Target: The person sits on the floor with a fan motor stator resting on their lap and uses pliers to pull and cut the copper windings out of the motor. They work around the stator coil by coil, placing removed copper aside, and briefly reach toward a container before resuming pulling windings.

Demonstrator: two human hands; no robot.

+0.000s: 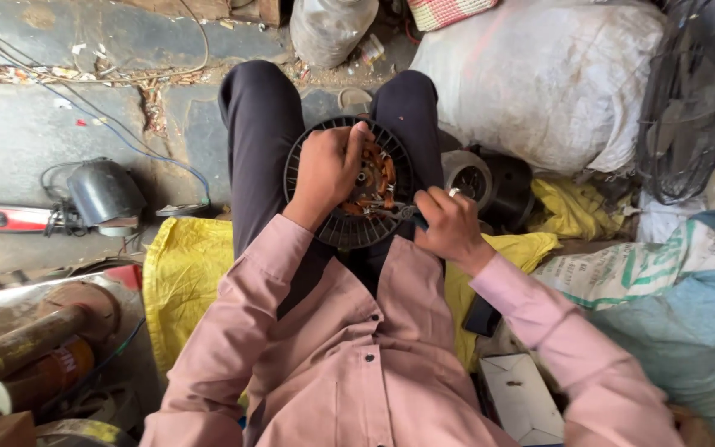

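Observation:
A round black ribbed fan motor housing [324, 228] with copper windings [378, 178] at its middle rests on my lap between my knees. My left hand [324, 170] grips its upper part, fingers curled over the windings. My right hand [448, 223] holds small metal pliers [395, 212] whose jaws reach into the windings at the lower right of the housing. A ring shows on one finger of the right hand. My pink shirt sleeves fill the bottom of the view.
A yellow sack [179, 281] lies under me. Another motor [477, 178] sits right of my knee, by a big white sack [548, 74]. Wire fan guard [693, 108] far right. A grey lamp-like housing [105, 194] and a red tool [2, 218] lie left; rusty pipe [18, 348] lower left.

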